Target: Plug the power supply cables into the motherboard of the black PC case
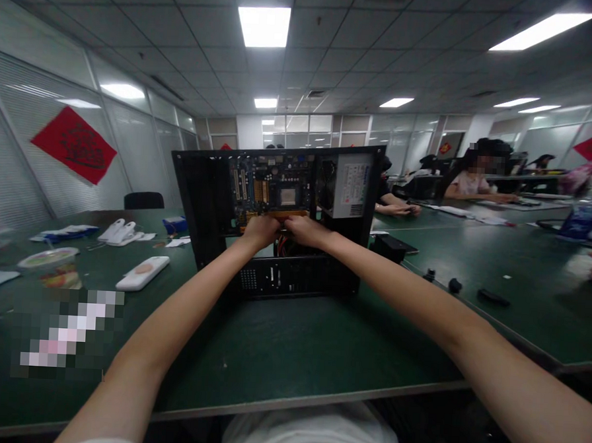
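An open black computer case [192,206] stands in front of me on the green table, its inside facing me. The motherboard [273,174] shows a square processor socket [288,196], with orange memory slots [291,215] beneath it. My left hand [262,231] reaches into the case with curled fingers at the left end of these slots. Beside it, my right hand [305,231] is also closed, its fingertips near the same slots. Whatever the fingers grip is hidden. Red and dark cables [285,246] hang below my hands. A labelled power supply [350,186] fills the case's upper right.
Left of the case lie a white power bank [143,273], a lidded cup [53,266] and a blue box [175,225]. To the right are a black box [388,247] and small black parts [493,298]. Other people [481,181] sit farther back.
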`<action>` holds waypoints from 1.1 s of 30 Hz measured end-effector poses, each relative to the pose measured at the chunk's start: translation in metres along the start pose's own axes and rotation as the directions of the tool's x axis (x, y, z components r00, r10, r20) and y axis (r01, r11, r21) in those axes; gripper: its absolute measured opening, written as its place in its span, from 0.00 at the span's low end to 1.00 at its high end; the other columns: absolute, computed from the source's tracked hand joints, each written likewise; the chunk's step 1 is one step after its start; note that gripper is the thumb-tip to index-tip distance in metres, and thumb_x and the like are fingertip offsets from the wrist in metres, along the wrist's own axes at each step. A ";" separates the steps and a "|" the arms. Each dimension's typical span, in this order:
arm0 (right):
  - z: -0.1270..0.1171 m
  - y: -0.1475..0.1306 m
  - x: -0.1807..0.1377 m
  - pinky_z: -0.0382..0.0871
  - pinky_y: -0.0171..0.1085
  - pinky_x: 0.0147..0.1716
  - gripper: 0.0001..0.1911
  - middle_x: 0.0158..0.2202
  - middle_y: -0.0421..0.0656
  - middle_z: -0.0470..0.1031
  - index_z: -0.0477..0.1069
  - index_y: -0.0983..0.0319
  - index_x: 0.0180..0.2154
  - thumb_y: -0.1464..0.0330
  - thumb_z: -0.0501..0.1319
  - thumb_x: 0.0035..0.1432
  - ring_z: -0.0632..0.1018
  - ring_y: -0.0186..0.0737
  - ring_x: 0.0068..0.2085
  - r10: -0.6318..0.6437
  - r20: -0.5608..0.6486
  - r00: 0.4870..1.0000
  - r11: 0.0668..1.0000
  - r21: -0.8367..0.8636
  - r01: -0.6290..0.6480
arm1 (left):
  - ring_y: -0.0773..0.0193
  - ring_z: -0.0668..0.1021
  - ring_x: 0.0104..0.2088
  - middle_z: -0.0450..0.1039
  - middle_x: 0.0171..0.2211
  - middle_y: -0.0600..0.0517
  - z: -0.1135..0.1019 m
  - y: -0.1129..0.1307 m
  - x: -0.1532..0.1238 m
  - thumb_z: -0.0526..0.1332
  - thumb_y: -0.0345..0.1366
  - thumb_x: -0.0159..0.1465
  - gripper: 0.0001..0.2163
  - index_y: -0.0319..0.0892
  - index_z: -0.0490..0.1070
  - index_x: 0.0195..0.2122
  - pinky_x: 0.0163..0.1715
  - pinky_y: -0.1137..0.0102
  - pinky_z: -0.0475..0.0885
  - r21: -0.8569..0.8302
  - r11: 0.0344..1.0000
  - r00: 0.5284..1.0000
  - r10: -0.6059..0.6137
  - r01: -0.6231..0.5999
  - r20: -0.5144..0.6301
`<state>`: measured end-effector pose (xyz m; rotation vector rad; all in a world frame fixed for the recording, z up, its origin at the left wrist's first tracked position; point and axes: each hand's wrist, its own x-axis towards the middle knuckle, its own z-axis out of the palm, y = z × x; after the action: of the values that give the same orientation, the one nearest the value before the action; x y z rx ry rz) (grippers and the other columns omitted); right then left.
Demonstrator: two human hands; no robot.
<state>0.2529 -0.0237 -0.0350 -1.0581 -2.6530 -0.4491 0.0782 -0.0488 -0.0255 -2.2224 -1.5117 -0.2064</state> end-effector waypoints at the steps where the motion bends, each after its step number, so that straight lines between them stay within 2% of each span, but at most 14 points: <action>1: 0.000 -0.001 0.000 0.68 0.40 0.54 0.16 0.56 0.56 0.74 0.72 0.69 0.54 0.75 0.55 0.67 0.75 0.50 0.58 0.008 -0.008 1.000 1.000 -0.023 -0.008 | 0.40 0.81 0.48 0.80 0.46 0.35 0.000 0.000 0.000 0.60 0.42 0.69 0.16 0.39 0.83 0.47 0.47 0.55 0.76 0.001 1.000 1.000 0.002 -0.002 0.000; 9: -0.001 -0.006 -0.003 0.74 0.42 0.48 0.15 0.49 0.58 0.79 0.75 0.69 0.51 0.71 0.58 0.66 0.81 0.54 0.51 0.103 -0.001 0.995 0.988 -0.116 -0.103 | 0.42 0.81 0.48 0.81 0.45 0.37 -0.001 -0.001 -0.001 0.61 0.43 0.69 0.15 0.41 0.83 0.48 0.45 0.57 0.76 0.012 1.000 1.000 0.003 -0.003 0.003; 22: 0.004 -0.007 0.000 0.75 0.44 0.48 0.15 0.48 0.59 0.80 0.75 0.68 0.51 0.71 0.57 0.66 0.81 0.55 0.51 0.138 -0.024 0.990 0.981 -0.135 -0.140 | 0.42 0.81 0.49 0.80 0.46 0.36 -0.003 0.000 -0.003 0.60 0.42 0.69 0.15 0.40 0.82 0.48 0.46 0.57 0.76 0.006 1.000 1.000 0.004 -0.004 0.013; 27: 0.005 -0.006 0.002 0.75 0.45 0.49 0.15 0.49 0.61 0.79 0.75 0.69 0.49 0.74 0.53 0.67 0.81 0.55 0.51 0.120 -0.024 0.992 0.982 -0.143 -0.122 | 0.41 0.81 0.48 0.81 0.46 0.36 -0.003 0.001 -0.005 0.59 0.40 0.69 0.15 0.40 0.82 0.47 0.46 0.55 0.76 -0.008 1.000 1.000 -0.004 0.004 0.013; 30: 0.005 -0.005 0.003 0.74 0.44 0.50 0.16 0.49 0.61 0.79 0.76 0.70 0.50 0.74 0.53 0.67 0.81 0.55 0.52 0.113 -0.011 0.994 0.984 -0.141 -0.113 | 0.45 0.82 0.48 0.81 0.47 0.38 -0.004 0.002 -0.007 0.57 0.37 0.69 0.15 0.43 0.82 0.49 0.46 0.58 0.77 -0.036 0.999 0.999 -0.028 0.030 0.040; 33: 0.005 -0.003 0.004 0.74 0.43 0.50 0.15 0.49 0.61 0.79 0.76 0.69 0.50 0.71 0.55 0.68 0.81 0.54 0.52 0.125 -0.005 0.992 0.983 -0.135 -0.124 | 0.49 0.83 0.47 0.82 0.46 0.42 -0.001 0.001 -0.007 0.57 0.39 0.69 0.16 0.47 0.82 0.50 0.45 0.62 0.76 -0.081 0.995 0.998 -0.053 0.056 0.041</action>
<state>0.2474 -0.0218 -0.0390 -1.2573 -2.5710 -0.6083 0.0766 -0.0553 -0.0270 -2.2623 -1.6132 -0.2481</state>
